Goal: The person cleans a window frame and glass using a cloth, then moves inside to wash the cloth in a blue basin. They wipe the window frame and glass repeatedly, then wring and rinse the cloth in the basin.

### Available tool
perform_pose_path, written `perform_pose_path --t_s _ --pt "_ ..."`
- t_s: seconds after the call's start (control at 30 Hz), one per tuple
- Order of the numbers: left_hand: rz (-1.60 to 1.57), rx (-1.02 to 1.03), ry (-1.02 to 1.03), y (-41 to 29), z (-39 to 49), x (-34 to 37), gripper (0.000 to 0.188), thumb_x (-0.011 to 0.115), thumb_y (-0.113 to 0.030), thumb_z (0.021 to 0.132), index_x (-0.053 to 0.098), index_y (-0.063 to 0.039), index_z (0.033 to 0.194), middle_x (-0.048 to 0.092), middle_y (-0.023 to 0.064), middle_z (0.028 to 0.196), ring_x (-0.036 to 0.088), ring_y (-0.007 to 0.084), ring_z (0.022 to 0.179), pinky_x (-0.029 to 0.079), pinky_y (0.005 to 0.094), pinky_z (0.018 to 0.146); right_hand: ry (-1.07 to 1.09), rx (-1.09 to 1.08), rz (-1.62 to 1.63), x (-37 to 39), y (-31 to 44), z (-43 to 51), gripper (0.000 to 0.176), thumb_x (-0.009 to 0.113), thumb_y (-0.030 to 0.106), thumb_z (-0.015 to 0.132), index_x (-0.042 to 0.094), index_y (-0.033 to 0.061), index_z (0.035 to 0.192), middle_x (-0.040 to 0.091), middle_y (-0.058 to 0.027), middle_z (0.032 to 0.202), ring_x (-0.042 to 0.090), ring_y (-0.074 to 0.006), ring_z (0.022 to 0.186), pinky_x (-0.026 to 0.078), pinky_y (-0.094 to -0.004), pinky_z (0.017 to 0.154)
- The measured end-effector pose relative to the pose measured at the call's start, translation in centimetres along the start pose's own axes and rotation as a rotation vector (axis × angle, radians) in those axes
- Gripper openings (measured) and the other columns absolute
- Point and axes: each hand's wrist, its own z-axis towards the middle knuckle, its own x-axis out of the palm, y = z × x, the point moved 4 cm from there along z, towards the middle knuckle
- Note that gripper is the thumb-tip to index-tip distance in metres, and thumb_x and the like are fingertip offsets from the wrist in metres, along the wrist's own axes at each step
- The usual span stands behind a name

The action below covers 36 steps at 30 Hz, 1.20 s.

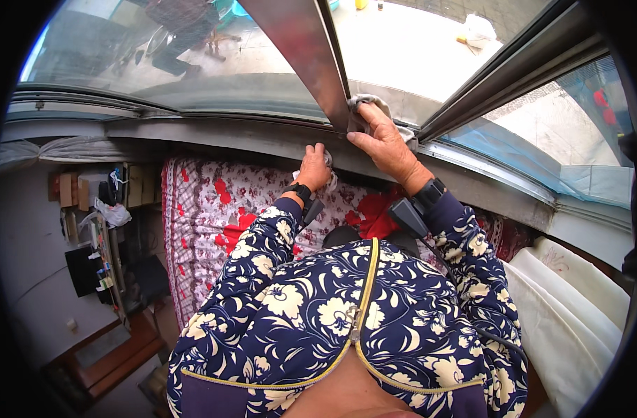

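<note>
My right hand (pixel 384 141) presses a crumpled grey cloth (pixel 368 99) to the foot of an upright metal window frame bar (pixel 326 68), just above the bottom track. The thumb lies beside the bar. Lower and to the left, my left hand (pixel 314 170) is closed around a bunched whitish cloth (pixel 333 182), close to the edge of the window sill (pixel 276 136). Its fingertips point at the sill; whether they touch it I cannot tell. The window panes (pixel 235 68) rise in front of me, and the left one looks hazy.
Beneath me spreads a red and white floral bedcover (pixel 203 209). A cluttered shelf (pixel 104 245) stands at the left, and cream fabric (pixel 564 292) lies at the right. A mesh screen (pixel 564 115) fills the right window. Outside, a person (pixel 177 31) is partly visible through glass.
</note>
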Motion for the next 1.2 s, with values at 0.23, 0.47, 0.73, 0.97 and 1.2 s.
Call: perform_pose_path --t_s 0.23,0.47,0.73,0.97,1.2 --pt "0.027 -0.032 0.029 0.3 0.2 0.3 0.056 0.067 0.000 0.076 0.044 -0.004 0.126 0.047 0.0294 0.121 0.052 0.0523 0.112 0.048 0.0517 0.098 -0.001 0.119 -0.336 3.0 -6.5 -1.3 0.052 0.070 0.007 0.077 0.050 -0.0008 0.124 0.053 -0.0233 0.118 0.052 -0.0442 0.115 0.045 -0.0456 0.100" --pt "0.069 -0.059 0.071 0.3 0.3 0.2 0.054 0.067 -0.001 0.076 0.043 -0.004 0.124 0.046 0.0298 0.121 0.052 0.0531 0.110 0.047 0.0536 0.098 -0.015 0.170 -0.434 4.0 -11.9 -1.0 0.037 0.068 0.002 0.075 0.052 0.0000 0.109 0.056 -0.0230 0.111 0.054 -0.0454 0.111 0.047 -0.0488 0.093" --pt "0.115 -0.049 0.061 0.2 0.4 0.3 0.057 0.072 -0.002 0.075 0.042 -0.003 0.125 0.047 0.0303 0.121 0.057 0.0531 0.109 0.051 0.0533 0.094 -0.014 -0.008 0.064 0.5 -0.7 -0.3 0.041 0.061 0.008 0.077 0.055 -0.0041 0.116 0.054 -0.0195 0.109 0.054 -0.0355 0.108 0.044 -0.0389 0.098" --pt "0.086 -0.032 0.013 0.2 0.3 0.3 0.054 0.070 -0.001 0.076 0.043 -0.004 0.122 0.048 0.0311 0.118 0.058 0.0538 0.106 0.051 0.0560 0.093 -0.052 -0.134 0.279 0.8 0.7 -0.5 0.052 0.063 0.008 0.082 0.052 -0.0058 0.131 0.056 -0.0193 0.127 0.054 -0.0315 0.123 0.041 -0.0365 0.108" --pt "0.086 -0.063 0.017 0.6 0.6 0.4 0.053 0.070 -0.001 0.075 0.044 -0.005 0.122 0.049 0.0306 0.119 0.056 0.0536 0.109 0.050 0.0545 0.094 -0.019 0.331 -0.107 3.4 -10.8 -2.0 0.032 0.069 0.011 0.090 0.061 -0.0028 0.118 0.065 -0.0022 0.103 0.060 -0.0164 0.096 0.049 -0.0306 0.088"
